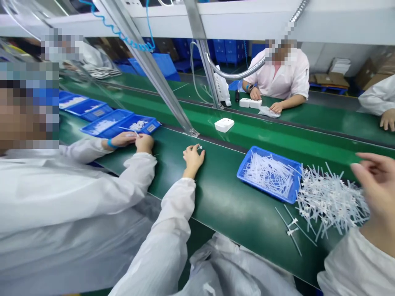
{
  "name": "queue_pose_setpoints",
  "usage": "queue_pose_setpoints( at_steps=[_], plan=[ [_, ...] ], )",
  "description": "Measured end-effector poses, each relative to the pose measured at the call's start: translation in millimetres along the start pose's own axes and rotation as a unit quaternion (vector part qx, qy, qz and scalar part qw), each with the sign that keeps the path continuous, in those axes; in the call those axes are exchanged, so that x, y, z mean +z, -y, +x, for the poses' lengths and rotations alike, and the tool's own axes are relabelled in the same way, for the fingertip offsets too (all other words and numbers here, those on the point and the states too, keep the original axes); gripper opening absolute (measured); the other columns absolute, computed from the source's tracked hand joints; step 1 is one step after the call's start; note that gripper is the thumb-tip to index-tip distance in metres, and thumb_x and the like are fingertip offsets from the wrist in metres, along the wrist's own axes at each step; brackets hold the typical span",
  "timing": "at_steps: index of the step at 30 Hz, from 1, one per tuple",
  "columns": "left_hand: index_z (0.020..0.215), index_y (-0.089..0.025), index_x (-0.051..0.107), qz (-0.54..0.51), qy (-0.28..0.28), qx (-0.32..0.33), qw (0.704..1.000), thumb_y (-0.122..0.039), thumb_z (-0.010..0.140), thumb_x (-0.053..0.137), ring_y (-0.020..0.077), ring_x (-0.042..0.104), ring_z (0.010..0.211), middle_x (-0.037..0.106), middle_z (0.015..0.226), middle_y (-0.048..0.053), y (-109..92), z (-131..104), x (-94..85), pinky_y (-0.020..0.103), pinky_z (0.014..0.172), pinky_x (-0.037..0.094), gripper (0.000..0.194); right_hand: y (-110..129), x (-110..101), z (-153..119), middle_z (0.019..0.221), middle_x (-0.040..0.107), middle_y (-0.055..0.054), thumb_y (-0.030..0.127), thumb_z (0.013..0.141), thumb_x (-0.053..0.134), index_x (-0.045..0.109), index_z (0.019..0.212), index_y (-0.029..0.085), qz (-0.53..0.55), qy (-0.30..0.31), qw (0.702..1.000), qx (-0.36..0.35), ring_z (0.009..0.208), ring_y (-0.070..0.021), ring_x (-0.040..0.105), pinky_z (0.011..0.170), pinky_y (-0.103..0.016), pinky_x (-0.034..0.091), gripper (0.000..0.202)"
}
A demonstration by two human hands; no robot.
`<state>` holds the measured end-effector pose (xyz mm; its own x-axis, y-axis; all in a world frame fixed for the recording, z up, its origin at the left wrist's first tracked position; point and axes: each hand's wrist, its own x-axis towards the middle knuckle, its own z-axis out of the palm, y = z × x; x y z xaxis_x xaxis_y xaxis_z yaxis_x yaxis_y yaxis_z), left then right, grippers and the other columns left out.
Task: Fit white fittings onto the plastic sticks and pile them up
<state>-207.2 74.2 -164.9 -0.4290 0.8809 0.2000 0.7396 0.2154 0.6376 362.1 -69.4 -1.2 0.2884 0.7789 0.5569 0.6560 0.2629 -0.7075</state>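
Note:
My left hand (193,158) is closed over the green bench, with a small white plastic clip (200,147) between thumb and fingers. At the right edge, my right hand (378,191) is raised beside a heap of thin clear plastic tubes with white clips on them (331,201). Its thumb and fingers are apart, and I see nothing in them. Left of the heap stands a blue tray (268,190) full of loose thin tubes (270,170). Two tubes with white clips (291,230) lie on the bench in front of the heap.
A co-worker in a white sleeve (140,172) sits close on my left, hands by several blue trays (115,123). A white box (224,125) lies on the green strip beyond my bench. Across it another person handles white boxes (249,103). Slanted metal posts (154,74) rise from the bench.

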Motion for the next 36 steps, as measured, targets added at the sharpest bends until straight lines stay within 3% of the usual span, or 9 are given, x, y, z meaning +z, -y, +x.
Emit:
queue_pose_setpoints(
  at_steps=[4, 7, 12, 15, 20, 24, 26, 30, 36],
  plan=[
    [0.116, -0.017, 0.073, -0.006, 0.046, -0.001, 0.999, -0.033, 0.096, 0.062, 0.0433, 0.051, 0.136, 0.067, 0.131, 0.021, 7.9, 7.2, 7.5, 0.067, 0.121, 0.033, 0.028, 25.6, 86.6, -15.4, 0.094, 0.075, -0.007, 0.037, 0.101, 0.068, 0.079, 0.113, 0.022, -0.043, 0.246, 0.967, -0.038, 0.081, -0.0214, 0.067, 0.076, -0.035, 0.052, 0.023],
    [0.107, -0.019, 0.071, -0.057, 0.091, 0.039, 0.994, -0.032, 0.095, 0.065, 0.0353, 0.061, 0.124, 0.073, 0.117, 0.016, -2.4, -9.9, 20.0, 0.055, 0.119, 0.04, 0.019, 16.9, 147.7, -36.3, 0.119, 0.077, -0.015, 0.025, 0.103, 0.061, 0.078, 0.117, 0.017, -0.145, 0.492, 0.853, -0.093, 0.112, -0.0269, 0.072, 0.099, -0.036, 0.052, 0.023],
    [0.109, -0.02, 0.062, -0.202, 0.153, 0.09, 0.963, -0.039, 0.099, 0.062, 0.0196, 0.07, 0.085, 0.077, 0.099, 0.008, -36.0, -44.9, 43.2, 0.035, 0.089, 0.056, 0.022, -9.8, 192.3, -63.8, 0.116, 0.079, -0.017, 0.016, 0.095, 0.069, 0.08, 0.104, 0.013, -0.173, 0.557, 0.808, -0.082, 0.108, -0.027, 0.074, 0.096, -0.032, 0.052, 0.014],
    [0.104, -0.018, 0.06, -0.287, 0.165, 0.117, 0.936, -0.047, 0.095, 0.068, 0.018, 0.071, 0.081, 0.076, 0.093, 0.009, -81.7, -51.7, 51.1, 0.031, 0.08, 0.057, 0.031, -17.0, 192.5, -64.2, 0.11, 0.081, -0.015, 0.015, 0.091, 0.073, 0.081, 0.101, 0.015, -0.165, 0.56, 0.807, -0.086, 0.106, -0.0262, 0.074, 0.093, -0.03, 0.051, 0.012],
    [0.107, -0.017, 0.063, -0.391, 0.192, 0.191, 0.879, -0.053, 0.099, 0.067, 0.0163, 0.076, 0.08, 0.08, 0.097, 0.01, -196.1, -63.3, 42.8, 0.029, 0.075, 0.057, 0.037, -13.9, 179.2, -47.9, 0.095, 0.081, -0.011, 0.017, 0.092, 0.072, 0.08, 0.091, 0.016, -0.134, 0.542, 0.824, -0.093, 0.089, -0.023, 0.073, 0.084, -0.031, 0.051, 0.008],
    [0.135, -0.02, 0.054, -0.552, 0.248, 0.214, 0.766, -0.045, 0.094, 0.081, 0.0186, 0.08, 0.079, 0.083, 0.098, 0.01, -262.5, -92.9, 37.2, 0.028, 0.072, 0.058, 0.054, -6.4, 159.5, -32.7, 0.091, 0.078, -0.008, 0.027, 0.098, 0.069, 0.08, 0.091, 0.018, -0.072, 0.512, 0.85, -0.107, 0.081, -0.0206, 0.07, 0.08, -0.031, 0.051, 0.016],
    [0.128, -0.019, 0.062, -0.549, 0.295, 0.218, 0.751, -0.043, 0.092, 0.085, 0.0205, 0.082, 0.085, 0.083, 0.103, 0.013, -272.8, -106.2, 39.7, 0.031, 0.077, 0.061, 0.05, -4.1, 148.1, -25.8, 0.089, 0.077, -0.007, 0.032, 0.102, 0.066, 0.08, 0.09, 0.019, -0.036, 0.474, 0.873, -0.112, 0.08, -0.0215, 0.07, 0.08, -0.033, 0.052, 0.023],
    [0.102, -0.015, 0.081, -0.479, 0.302, 0.256, 0.784, -0.039, 0.087, 0.089, 0.0231, 0.08, 0.099, 0.083, 0.11, 0.015, -262.1, -112.1, 48.2, 0.037, 0.091, 0.063, 0.029, -3.8, 121.7, -13.3, 0.092, 0.077, -0.008, 0.037, 0.106, 0.061, 0.082, 0.09, 0.021, -0.005, 0.397, 0.91, -0.116, 0.086, -0.0231, 0.071, 0.084, -0.036, 0.054, 0.031],
    [0.102, -0.017, 0.085, -0.45, 0.321, 0.237, 0.799, -0.036, 0.086, 0.089, 0.0228, 0.079, 0.097, 0.084, 0.107, 0.013, -250.3, -107.0, 56.5, 0.037, 0.091, 0.063, 0.026, 2.3, 90.5, -13.1, 0.088, 0.077, -0.003, 0.044, 0.108, 0.063, 0.075, 0.106, 0.024, 0.162, 0.338, 0.927, -0.02, 0.07, -0.0162, 0.068, 0.067, -0.03, 0.053, 0.023]
  ],
)
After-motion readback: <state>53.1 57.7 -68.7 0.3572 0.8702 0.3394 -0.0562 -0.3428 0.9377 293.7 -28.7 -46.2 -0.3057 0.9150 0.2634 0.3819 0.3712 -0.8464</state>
